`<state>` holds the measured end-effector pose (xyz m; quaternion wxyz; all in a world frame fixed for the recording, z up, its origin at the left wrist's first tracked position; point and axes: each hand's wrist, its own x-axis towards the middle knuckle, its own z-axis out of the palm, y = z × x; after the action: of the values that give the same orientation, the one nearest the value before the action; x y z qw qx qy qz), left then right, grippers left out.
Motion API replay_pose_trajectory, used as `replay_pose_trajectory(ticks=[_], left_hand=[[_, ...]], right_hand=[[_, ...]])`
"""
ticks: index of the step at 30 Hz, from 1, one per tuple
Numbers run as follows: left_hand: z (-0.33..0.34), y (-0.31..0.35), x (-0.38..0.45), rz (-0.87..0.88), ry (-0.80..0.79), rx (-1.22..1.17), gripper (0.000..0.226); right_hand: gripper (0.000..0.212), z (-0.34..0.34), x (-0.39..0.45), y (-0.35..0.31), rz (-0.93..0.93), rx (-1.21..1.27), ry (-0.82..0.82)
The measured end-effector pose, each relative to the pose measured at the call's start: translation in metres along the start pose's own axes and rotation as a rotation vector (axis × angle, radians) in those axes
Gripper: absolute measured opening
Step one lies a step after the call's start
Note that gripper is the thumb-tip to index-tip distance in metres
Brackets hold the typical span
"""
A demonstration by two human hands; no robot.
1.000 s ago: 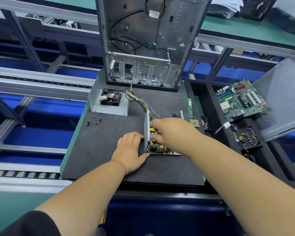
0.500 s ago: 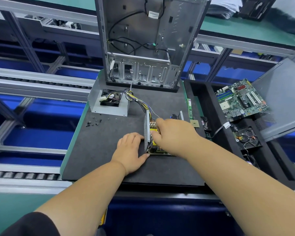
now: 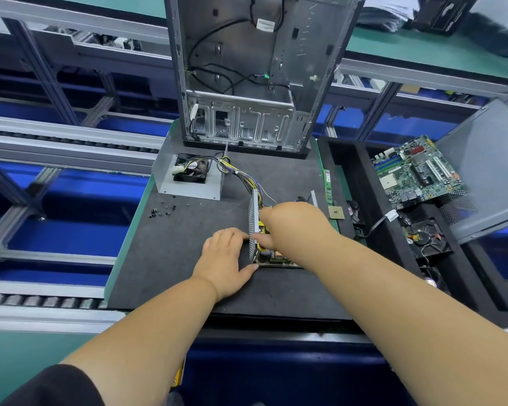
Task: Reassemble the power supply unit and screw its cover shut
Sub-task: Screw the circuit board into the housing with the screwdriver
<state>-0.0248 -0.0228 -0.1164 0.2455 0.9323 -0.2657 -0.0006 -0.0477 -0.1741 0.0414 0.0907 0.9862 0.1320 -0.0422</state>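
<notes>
Head view: the power supply unit [image 3: 271,253] sits open on the dark foam mat [image 3: 188,253] that covers the desk, a little right of the mat's middle. Its perforated metal side wall [image 3: 253,227] stands upright on the left edge, and the circuit board with yellow components shows behind it. The left hand [image 3: 225,259] lies on the mat just beside that wall, fingers fairly straight with their tips against the perforated metal and the thumb touching the unit's near corner, bracing it. The right hand [image 3: 293,227] reaches over the board from the right; its thumb and curled fingers are down among the components by the wall, but whether they pinch anything I cannot tell.

A bundle of coloured wires [image 3: 241,178] runs from the unit's far end up to the grey metal cover [image 3: 185,183], which lies well apart at the mat's far left with a black fan [image 3: 191,169] inside it. A scatter of small black screws [image 3: 165,209] lies on the mat near the cover. An empty computer case [image 3: 255,74] stands upright at the mat's far edge. To the right, a black tray [image 3: 364,186] holds a green motherboard [image 3: 416,171], and a memory stick [image 3: 327,183] and CPU chip [image 3: 335,213] lie along the mat's right edge.
</notes>
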Motion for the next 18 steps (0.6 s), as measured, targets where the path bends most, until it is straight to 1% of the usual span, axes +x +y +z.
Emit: replay_pose_trajectory(ticks=[4, 8, 11, 14, 16, 18], left_hand=[[0.001, 0.000, 0.000, 0.001, 0.011, 0.004, 0.059], [0.002, -0.002, 0.000, 0.003, 0.015, 0.003, 0.062], [0.002, -0.002, 0.000, 0.004, 0.010, -0.003, 0.061], [0.003, -0.003, 0.001, 0.004, 0.012, -0.005, 0.060], [0.003, -0.003, 0.001, 0.004, 0.014, -0.002, 0.060], [0.003, -0.003, 0.001, 0.003, 0.012, 0.000, 0.060]], right_hand=[[0.031, 0.004, 0.001, -0.005, 0.039, -0.028, 0.050], [0.035, 0.005, -0.003, -0.010, 0.115, -0.034, 0.094], [0.029, 0.003, -0.010, -0.005, 0.125, 0.096, 0.107], [0.015, -0.002, -0.016, 0.004, 0.024, 0.334, 0.001], [0.012, -0.004, -0.019, 0.008, -0.020, 0.366, -0.038], [0.011, -0.002, -0.021, 0.011, -0.008, 0.347, -0.011]])
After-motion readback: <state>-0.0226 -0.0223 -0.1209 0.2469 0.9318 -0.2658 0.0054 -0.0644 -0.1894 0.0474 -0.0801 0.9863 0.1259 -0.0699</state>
